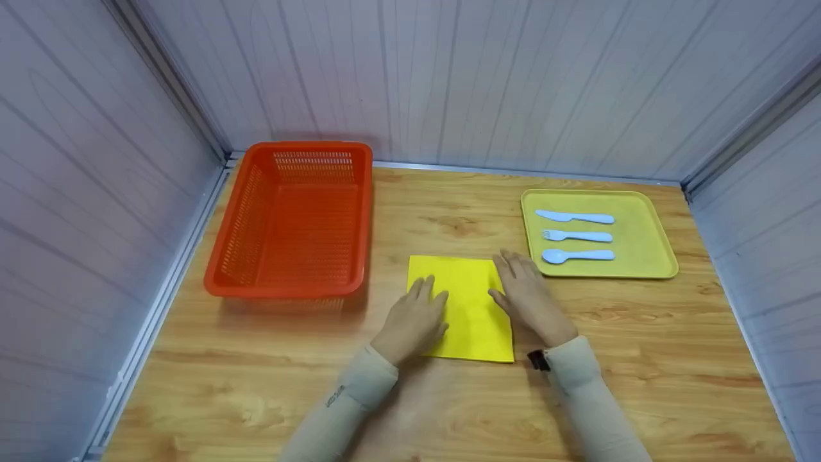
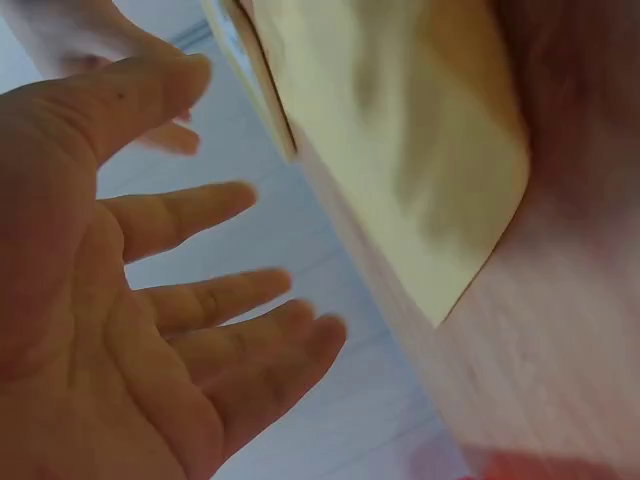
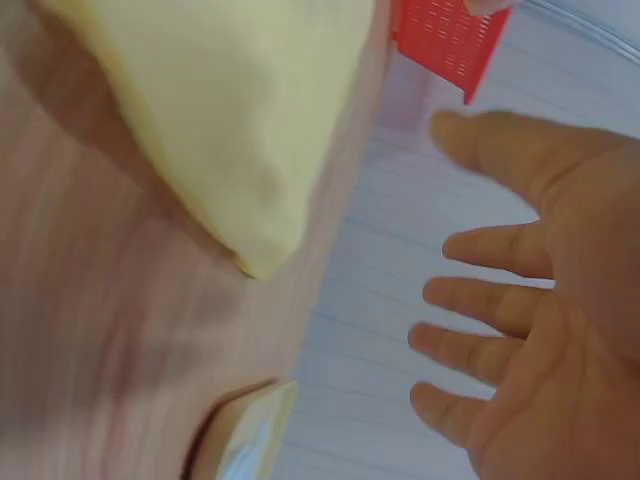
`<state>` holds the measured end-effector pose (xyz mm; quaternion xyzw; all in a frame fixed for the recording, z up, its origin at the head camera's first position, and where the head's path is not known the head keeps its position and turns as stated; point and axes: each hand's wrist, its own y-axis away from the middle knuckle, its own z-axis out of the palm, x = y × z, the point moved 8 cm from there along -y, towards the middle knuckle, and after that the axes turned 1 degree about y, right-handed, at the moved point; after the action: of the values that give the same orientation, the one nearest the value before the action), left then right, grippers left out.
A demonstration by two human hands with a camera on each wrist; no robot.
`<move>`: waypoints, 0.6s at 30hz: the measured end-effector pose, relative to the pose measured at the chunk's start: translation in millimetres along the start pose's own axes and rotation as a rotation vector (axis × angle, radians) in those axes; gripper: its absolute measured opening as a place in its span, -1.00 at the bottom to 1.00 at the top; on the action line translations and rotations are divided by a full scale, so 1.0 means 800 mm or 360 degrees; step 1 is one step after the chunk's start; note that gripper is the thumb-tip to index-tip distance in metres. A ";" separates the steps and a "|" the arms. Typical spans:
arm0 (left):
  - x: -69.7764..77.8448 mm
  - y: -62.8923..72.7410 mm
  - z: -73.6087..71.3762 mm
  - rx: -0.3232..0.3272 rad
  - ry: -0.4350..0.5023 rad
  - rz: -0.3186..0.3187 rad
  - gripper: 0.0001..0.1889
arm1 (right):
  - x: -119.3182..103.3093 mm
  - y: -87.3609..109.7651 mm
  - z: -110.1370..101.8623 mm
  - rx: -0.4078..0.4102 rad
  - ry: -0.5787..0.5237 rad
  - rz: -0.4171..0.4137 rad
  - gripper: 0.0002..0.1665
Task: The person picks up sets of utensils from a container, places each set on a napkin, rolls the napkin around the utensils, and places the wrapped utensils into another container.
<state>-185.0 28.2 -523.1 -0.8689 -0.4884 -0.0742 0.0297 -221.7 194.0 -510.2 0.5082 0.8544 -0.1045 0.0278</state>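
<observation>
A flat yellow sheet, apparently folded cloth (image 1: pixel 468 314), lies on the wooden table between the two hands. Over its left edge is my left hand (image 1: pixel 414 321), fingers spread and palm down. The right hand (image 1: pixel 529 298) is at the sheet's right edge with its fingers extended. Both wrist views show the palms a little above the yellow cloth (image 2: pixel 400 130), fingers fairly straight and nothing gripped; in the right wrist view the cloth (image 3: pixel 230 110) lies beside the right hand (image 3: pixel 540 290). Whether any fingertip touches the cloth is hard to tell.
An orange-red plastic basket (image 1: pixel 367 244) stands at the back left. On the back right is a yellow tray (image 1: pixel 641 237) carrying a pale blue knife (image 1: pixel 577 217), fork (image 1: pixel 577 236) and spoon (image 1: pixel 577 255). Pale panel walls (image 1: pixel 449 83) border the table at the back and sides.
</observation>
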 end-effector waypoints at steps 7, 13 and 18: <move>0.021 0.023 0.028 0.0018 -0.0069 0.0203 -0.90 | -0.004 -0.008 0.037 -0.0188 -0.0096 -0.0114 -0.48; 0.019 0.024 0.036 0.0030 -0.0058 0.0192 -0.91 | 0.003 -0.011 0.063 -0.0403 -0.0228 -0.0062 -0.53; 0.015 0.022 0.034 0.0018 -0.0007 0.0181 -0.88 | 0.005 -0.010 0.068 -0.0439 -0.0262 -0.0045 -0.53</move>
<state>-161.3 32.2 -547.4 -0.8953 -0.4388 -0.0677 0.0376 -233.9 182.3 -562.3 0.4771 0.8626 -0.0280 0.1659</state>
